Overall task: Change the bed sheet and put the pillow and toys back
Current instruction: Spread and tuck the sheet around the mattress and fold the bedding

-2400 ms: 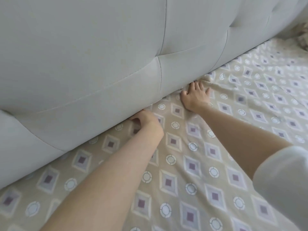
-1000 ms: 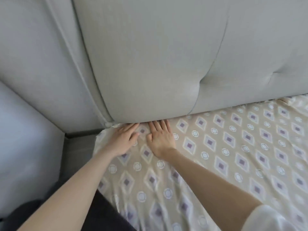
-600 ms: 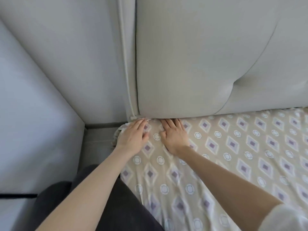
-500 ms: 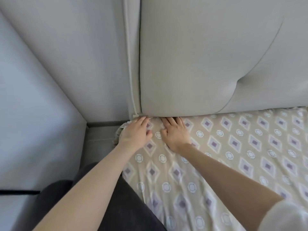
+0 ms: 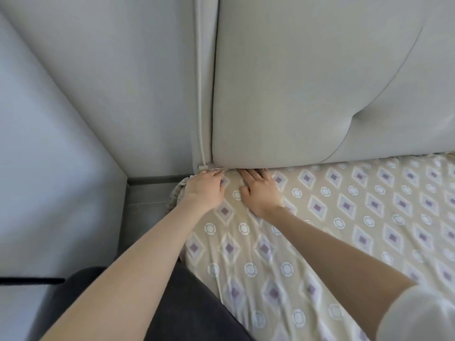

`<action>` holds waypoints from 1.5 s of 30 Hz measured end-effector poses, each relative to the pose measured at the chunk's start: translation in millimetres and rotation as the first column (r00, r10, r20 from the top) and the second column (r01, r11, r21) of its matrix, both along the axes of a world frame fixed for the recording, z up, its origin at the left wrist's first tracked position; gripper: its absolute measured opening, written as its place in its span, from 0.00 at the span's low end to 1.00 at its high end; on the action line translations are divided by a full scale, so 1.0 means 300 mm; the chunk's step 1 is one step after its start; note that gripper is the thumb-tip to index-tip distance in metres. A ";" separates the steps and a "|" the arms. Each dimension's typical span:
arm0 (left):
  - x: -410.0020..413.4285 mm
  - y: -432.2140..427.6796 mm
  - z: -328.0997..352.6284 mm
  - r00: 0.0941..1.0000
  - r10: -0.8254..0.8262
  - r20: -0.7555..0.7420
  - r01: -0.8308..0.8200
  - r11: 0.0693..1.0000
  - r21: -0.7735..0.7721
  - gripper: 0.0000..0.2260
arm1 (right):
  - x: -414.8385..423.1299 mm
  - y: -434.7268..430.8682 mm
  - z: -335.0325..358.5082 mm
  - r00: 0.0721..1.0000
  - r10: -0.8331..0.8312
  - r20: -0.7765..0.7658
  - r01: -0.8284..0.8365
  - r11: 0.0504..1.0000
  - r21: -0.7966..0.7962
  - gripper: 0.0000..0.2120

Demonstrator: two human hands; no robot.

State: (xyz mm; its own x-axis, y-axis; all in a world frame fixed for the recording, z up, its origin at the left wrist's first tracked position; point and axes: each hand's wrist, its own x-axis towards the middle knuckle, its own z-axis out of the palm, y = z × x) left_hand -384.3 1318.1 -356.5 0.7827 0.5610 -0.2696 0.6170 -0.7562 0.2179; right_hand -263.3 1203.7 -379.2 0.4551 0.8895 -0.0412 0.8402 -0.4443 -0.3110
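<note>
1. Beige bed sheet [image 5: 369,217], printed with purple diamonds and white rings, lies spread over the mattress from the near right up to the far edge, where it meets the foot of the headboard [image 5: 295,82].
2. Grey padded cloth covers the headboard, with one tufted dimple at the right. A pale cord [image 5: 200,94] runs down its left edge to a small tab at the bottom.
3. The left hand [image 5: 204,190] lies palm down on the far left corner of the sheet, released and flat. Its fingers are straight and point at the gap under the headboard, and the fingertips reach the seam just below the cord's tab. It grasps nothing; it presses on the cloth.
4. The right hand [image 5: 261,190] lies just beside it to the right, also palm down and spread. Its fingers [image 5: 248,174] are straight, and their tips go into the dark slit between sheet and headboard, so the very ends are hidden. It holds nothing in a closed grip; it pushes on the sheet at that slit.
5. The two hands are near each other but apart, with a strip of sheet and one white ring between them.
6. Left of the left hand the sheet's corner [image 5: 176,193] bunches in folds over the mattress edge.
7. Beyond that edge a grey floor strip [image 5: 145,200] meets a pale wall [image 5: 37,143] on the left.
8. Near the camera, dark trousers [image 5: 184,303] sit under the left forearm, and a white sleeve [image 5: 418,316] shows at the near right.
</note>
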 end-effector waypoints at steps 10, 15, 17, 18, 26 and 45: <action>0.028 0.072 0.165 0.986 -0.138 -0.096 0.126 0.985 -0.115 0.14 | 0.025 0.041 0.143 0.985 -0.113 -0.129 0.064 0.939 -0.337 0.22; 0.021 0.077 0.372 0.993 -0.082 -0.084 0.051 0.946 -0.321 0.12 | 0.050 0.059 0.385 0.946 -0.155 -0.285 -0.067 0.767 -0.638 0.26; 0.019 0.062 0.467 0.992 -0.090 -0.089 0.049 0.921 -0.387 0.12 | 0.064 0.033 0.491 0.931 -0.213 -0.297 -0.032 0.762 -0.647 0.25; 0.028 0.054 0.523 0.992 -0.095 -0.086 0.051 0.909 -0.414 0.12 | 0.077 0.010 0.557 0.920 -0.251 -0.301 -0.003 0.763 -0.647 0.24; 0.181 -0.043 1.029 0.991 -0.125 -0.056 0.069 0.808 -0.585 0.13 | 0.164 -0.209 1.105 0.769 -0.561 -0.305 0.376 0.784 -0.493 0.18; 0.581 -0.393 1.598 0.717 -0.576 0.393 0.686 0.484 -0.542 0.14 | 0.062 -0.710 1.694 0.152 -0.908 -0.391 0.986 0.169 -0.009 0.17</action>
State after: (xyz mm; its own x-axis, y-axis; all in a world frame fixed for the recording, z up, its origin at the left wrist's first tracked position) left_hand -209.9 1200.2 122.8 0.9133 -0.3565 -0.1968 -0.0502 -0.5780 0.8145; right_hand -244.6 990.8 129.0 0.9427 -0.2473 -0.2238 -0.3334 -0.7182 -0.6108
